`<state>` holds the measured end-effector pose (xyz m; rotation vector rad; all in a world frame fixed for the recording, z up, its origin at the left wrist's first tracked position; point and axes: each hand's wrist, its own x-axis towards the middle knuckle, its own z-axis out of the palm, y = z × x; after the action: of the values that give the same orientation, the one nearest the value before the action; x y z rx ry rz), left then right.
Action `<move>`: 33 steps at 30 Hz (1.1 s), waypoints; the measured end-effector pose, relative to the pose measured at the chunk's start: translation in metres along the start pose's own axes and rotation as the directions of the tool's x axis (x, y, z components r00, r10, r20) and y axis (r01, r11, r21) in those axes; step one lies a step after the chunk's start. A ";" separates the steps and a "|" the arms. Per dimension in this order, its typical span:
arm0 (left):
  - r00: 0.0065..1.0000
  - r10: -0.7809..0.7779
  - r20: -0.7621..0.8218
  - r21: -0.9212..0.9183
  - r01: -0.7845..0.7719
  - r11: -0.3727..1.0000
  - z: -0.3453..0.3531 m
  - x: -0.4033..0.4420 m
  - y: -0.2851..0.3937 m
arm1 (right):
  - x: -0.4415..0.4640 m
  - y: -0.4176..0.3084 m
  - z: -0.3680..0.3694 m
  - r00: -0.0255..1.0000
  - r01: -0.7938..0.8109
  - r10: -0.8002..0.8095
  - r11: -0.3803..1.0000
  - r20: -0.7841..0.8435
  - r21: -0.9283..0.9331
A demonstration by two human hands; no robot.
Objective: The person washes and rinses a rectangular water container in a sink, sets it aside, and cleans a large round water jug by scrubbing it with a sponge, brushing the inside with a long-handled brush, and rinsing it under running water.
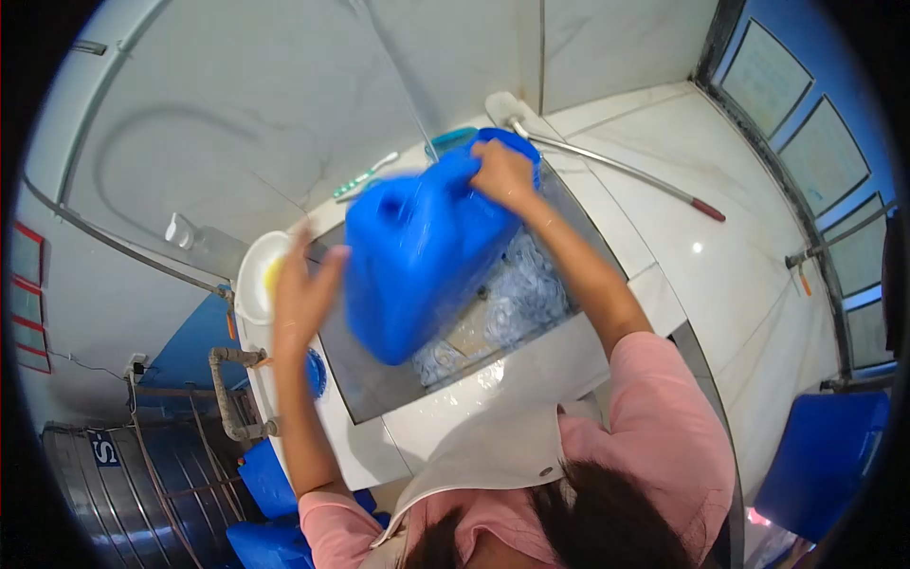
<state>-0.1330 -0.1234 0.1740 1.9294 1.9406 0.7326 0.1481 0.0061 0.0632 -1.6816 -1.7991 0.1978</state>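
Note:
Over the sink [365,379] a large blue jerrycan [417,256] hangs tilted. My right hand [505,173] is wrapped round its handle at the upper right. My left hand [308,284], smeared by motion, is beside the can's left side, fingers apart and apparently not touching it. Below the can, foamy water [531,294] lies in the sink. A white bowl [254,280] with something yellow in it stands just left of my left hand. A thin stream or rod behind the can comes down from the upper wall; I cannot tell which.
A long-handled brush or scraper [616,166] lies on the tiled counter at right. A toothbrush-like green and white brush [368,175] and a clear pump bottle [204,242] are by the back wall. Pipes [227,389] stick out at left. Other blue cans [270,479] stand below.

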 end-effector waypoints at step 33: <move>0.875 0.471 0.107 0.079 -0.480 0.874 0.185 0.121 -0.011 | 0.085 -0.080 -0.028 0.536 -0.630 -0.248 0.519 0.807 0.578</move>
<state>-0.0457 0.0227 0.0323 2.5012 1.4830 0.6622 0.1006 0.0637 0.1576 -1.0303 -1.4985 1.9986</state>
